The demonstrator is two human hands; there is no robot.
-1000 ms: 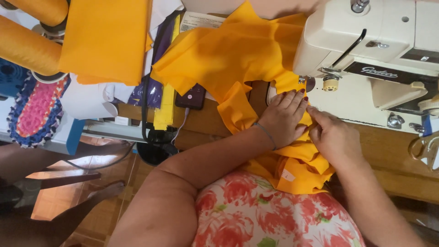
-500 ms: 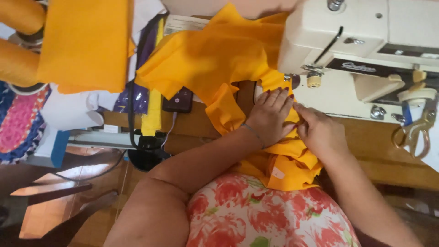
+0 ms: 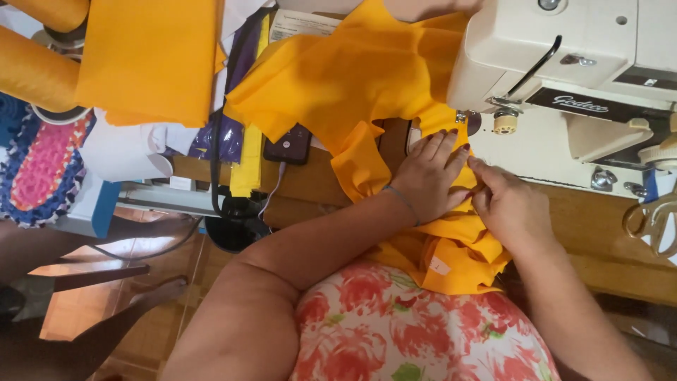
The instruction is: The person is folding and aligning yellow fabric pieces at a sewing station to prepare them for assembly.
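Head view, looking down on a sewing station. The left hand (image 3: 427, 176) is laid flat, fingers spread and extended, pressing the yellow fabric (image 3: 352, 77) onto the wooden surface (image 3: 585, 226) just in front of the presser foot (image 3: 462, 118) of the cream sewing machine (image 3: 564, 63). The right hand (image 3: 511, 204) is partly closed, thumb and fingertips pinching a fold of the same cloth just beside the left hand; the two hands are touching or nearly so. The fabric is spread from the far edge of the surface, behind the machine's needle area, under both hands and over the near edge, where a bunched part with a small white tag (image 3: 441, 266) hangs onto the floral garment (image 3: 395, 324) at the person's lap.

As to progress, the cloth is judged to be already positioned at the needle and held for feeding; whether any seam has been stitched cannot be told, since no stitch line is visible. A large part of the piece lies gathered on the near side, apparently not yet passed under the foot.

A dark phone (image 3: 288, 144) lies toward the left edge of the surface, partly under the cloth. Scissors (image 3: 652, 219) rest at the right edge. A second yellow piece (image 3: 148, 60) hangs at upper left, above a crocheted mat (image 3: 42, 169)
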